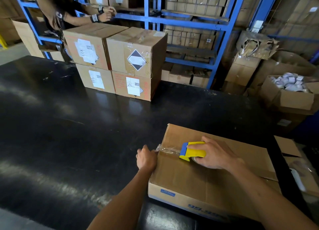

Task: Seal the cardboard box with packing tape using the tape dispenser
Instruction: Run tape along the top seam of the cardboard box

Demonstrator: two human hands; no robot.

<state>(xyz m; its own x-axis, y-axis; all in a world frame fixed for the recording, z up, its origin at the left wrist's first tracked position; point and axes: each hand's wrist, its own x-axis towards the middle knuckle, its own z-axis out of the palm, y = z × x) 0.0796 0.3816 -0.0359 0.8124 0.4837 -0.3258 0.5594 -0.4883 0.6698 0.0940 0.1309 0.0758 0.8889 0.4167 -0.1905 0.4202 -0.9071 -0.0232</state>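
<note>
Your cardboard box [207, 169] sits at the near right of the black surface [69, 134], with tape [168, 151] started at its left edge. Let that end slip and the strip could lift or wrinkle. Left hand [146, 158] presses it flat, fingers together; right hand [215, 153] is clamped around the tape dispenser [192, 151] just beside it.

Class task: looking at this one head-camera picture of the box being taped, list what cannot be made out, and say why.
- Tape roll: hidden under the right hand and the dispenser.
- Print on the box: blurred and cut off near the bottom edge.
- Left hand fingertips: curled over the box's left edge, out of sight.
- Labels on the stacked boxes: too small to read.
</note>
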